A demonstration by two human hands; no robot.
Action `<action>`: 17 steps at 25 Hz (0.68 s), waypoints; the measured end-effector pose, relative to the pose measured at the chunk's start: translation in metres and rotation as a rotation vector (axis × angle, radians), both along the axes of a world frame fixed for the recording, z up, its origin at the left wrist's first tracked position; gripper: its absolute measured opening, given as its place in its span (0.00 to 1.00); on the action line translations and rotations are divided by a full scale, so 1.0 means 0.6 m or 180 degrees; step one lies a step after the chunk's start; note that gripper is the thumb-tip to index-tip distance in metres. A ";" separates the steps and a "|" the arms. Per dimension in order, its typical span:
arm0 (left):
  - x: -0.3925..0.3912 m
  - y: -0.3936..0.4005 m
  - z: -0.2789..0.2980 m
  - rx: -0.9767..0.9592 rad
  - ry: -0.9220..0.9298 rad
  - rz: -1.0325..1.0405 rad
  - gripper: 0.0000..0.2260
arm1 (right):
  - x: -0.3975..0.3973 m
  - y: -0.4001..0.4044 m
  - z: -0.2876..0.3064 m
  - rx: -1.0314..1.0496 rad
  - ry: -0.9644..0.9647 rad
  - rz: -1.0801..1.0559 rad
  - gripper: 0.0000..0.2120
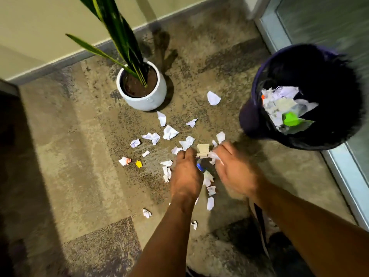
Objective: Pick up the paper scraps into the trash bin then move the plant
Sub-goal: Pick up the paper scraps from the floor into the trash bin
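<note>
Nearest, two bare forearms reach in from the bottom edge over a mottled brown carpet (65, 156). A few white scraps lie close in: one crumpled piece (147, 213) left of the left forearm, another (194, 224) between the arms.

The left hand (185, 174) is palm down over the scatter, its fingers (182, 154) curled down onto the paper; whether they are clamped on a scrap cannot be told through the blur. The right hand (232, 172), just beside it, has its fingers (221, 150) pinched together on a white scrap (215, 156). Between the two hands lie a tan piece of card (203, 150), a small blue piece (199, 167) and more white bits.

The paper scraps (169, 132) spread on the floor from the hands out to the left and farther away, mostly white and crumpled. Left of the hands sit a yellow bit (138, 164) and a white scrap with a red-orange mark (125, 161). The farthest white scrap (213, 98) lies between the pot and the bin.

To the right, standing on the carpet by a pale door frame (339, 176), is the dark trash bin (257, 116), already holding white paper and a bright green piece (290, 119).

Farther off, left of centre, the plant (119, 37) stands upright in a white round pot (143, 100) filled with brown soil, its long green leaves rising toward the far wall (40, 27) and its grey baseboard.
</note>
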State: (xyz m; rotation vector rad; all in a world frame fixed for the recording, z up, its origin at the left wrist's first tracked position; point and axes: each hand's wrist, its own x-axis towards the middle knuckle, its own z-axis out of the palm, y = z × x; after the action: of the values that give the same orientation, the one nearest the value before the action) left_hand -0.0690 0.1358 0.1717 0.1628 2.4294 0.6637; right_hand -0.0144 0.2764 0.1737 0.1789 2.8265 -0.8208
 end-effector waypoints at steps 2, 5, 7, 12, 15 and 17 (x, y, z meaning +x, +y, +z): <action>-0.009 0.067 0.032 0.0372 -0.0007 0.0082 0.10 | -0.010 0.060 0.043 -0.0007 0.0480 -0.0512 0.10; -0.025 0.170 0.079 0.0925 -0.0457 0.0584 0.02 | -0.017 0.156 0.088 0.0014 0.1081 -0.1726 0.07; -0.034 0.237 0.106 0.1215 -0.0617 0.0845 0.03 | -0.017 0.215 0.097 0.0040 0.1262 -0.2313 0.09; -0.052 0.370 0.170 0.2024 -0.1678 0.1289 0.18 | -0.020 0.318 0.108 -0.0232 0.1216 -0.2797 0.21; -0.054 0.397 0.174 0.2247 -0.2171 0.1324 0.24 | -0.015 0.346 0.115 -0.0467 0.0851 -0.2784 0.22; -0.050 0.400 0.172 0.2090 -0.2146 0.1224 0.20 | -0.011 0.353 0.114 -0.0345 0.0801 -0.2669 0.21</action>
State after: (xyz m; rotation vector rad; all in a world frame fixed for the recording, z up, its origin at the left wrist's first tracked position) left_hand -0.0991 0.3758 0.2746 -0.2433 1.5395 1.4123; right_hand -0.0213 0.4881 0.2419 1.3911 2.8844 -1.1979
